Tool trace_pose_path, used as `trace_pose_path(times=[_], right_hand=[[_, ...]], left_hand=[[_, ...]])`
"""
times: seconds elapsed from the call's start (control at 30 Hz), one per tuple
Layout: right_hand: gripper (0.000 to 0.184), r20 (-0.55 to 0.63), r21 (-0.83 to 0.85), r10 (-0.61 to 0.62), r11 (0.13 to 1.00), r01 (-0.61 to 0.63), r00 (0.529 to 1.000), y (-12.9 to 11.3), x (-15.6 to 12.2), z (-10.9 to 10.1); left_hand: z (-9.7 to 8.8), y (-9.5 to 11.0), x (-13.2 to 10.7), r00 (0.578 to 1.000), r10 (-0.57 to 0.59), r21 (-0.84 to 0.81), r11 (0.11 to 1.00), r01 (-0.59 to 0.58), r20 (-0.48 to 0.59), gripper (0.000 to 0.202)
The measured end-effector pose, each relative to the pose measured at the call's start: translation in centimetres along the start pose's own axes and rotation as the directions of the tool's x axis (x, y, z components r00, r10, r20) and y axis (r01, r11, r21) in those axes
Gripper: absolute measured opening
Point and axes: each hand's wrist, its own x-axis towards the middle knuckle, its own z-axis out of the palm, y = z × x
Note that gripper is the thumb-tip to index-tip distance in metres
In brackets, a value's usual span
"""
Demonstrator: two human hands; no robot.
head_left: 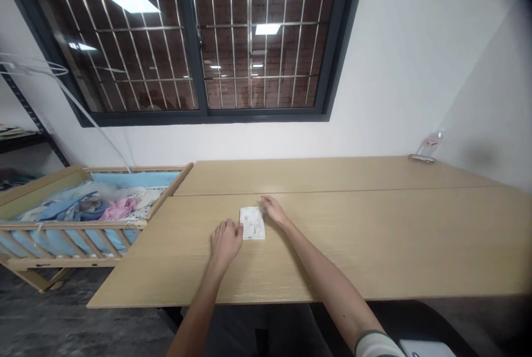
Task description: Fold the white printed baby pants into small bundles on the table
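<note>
on the pale wooden table (374, 246), near its middle seam, i see a small folded white cloth (252, 223) lying flat. my left hand (225, 240) rests at its left edge, fingers curled loosely; my right hand (273, 210) touches its far right corner, fingers open. a wooden crib (62, 224) stands left, under a barred window (199, 41)

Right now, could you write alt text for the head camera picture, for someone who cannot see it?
A person's left hand and right hand touch either side of a small folded white cloth lying flat on a light wooden table. A wooden crib filled with baby clothes stands at the left, under a barred window; a plastic bottle sits at the far right.
</note>
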Motion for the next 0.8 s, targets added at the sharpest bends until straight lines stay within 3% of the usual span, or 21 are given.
trace_pose_path(times=[0.17, 0.3, 0.47, 0.57, 0.67, 0.73, 0.8], right_hand=[[0.038, 0.057, -0.009, 0.043, 0.999, -0.042, 0.997, -0.8, -1.6, 0.6], [0.027, 0.061, 0.001, 0.063, 0.998, -0.063, 0.996, -1.9, -2.7, 1.5], [0.021, 0.096, 0.037, 0.089, 0.995, -0.093, 0.991, -5.5, -5.8, 2.0], [0.015, 0.216, 0.234, 0.105, 0.960, -0.156, 0.971, -9.2, -10.2, 2.9], [0.021, 0.393, 0.413, 0.113, 0.865, -0.285, 0.912, -12.5, -15.8, 5.3], [0.030, 0.582, 0.427, 0.131, 0.790, -0.439, 0.803, -13.6, -19.5, 7.8], [0.033, 0.696, 0.413, 0.110, 0.747, -0.521, 0.709, -13.3, -22.5, 10.7]], left_hand=[[0.3, 0.9, 2.0, 0.997, -0.067, 0.033, 0.997, 0.066, 0.043, 0.058], [0.6, 2.3, 2.5, 0.998, -0.029, -0.031, 0.999, 0.031, 0.053, 0.045], [-2.1, 1.6, 0.4, 0.995, 0.099, -0.213, 0.972, -0.096, 0.001, 0.030], [-5.6, -1.1, -3.5, 0.984, 0.180, -0.307, 0.935, -0.175, -0.012, 0.026], [-9.5, -5.6, -9.0, 0.962, 0.272, -0.498, 0.837, -0.226, 0.019, 0.032], [-11.2, -9.4, -12.6, 0.972, 0.214, -0.510, 0.849, -0.135, 0.099, 0.039], [-11.6, -13.6, -15.5, 0.982, 0.070, -0.487, 0.873, 0.024, 0.175, 0.044]])
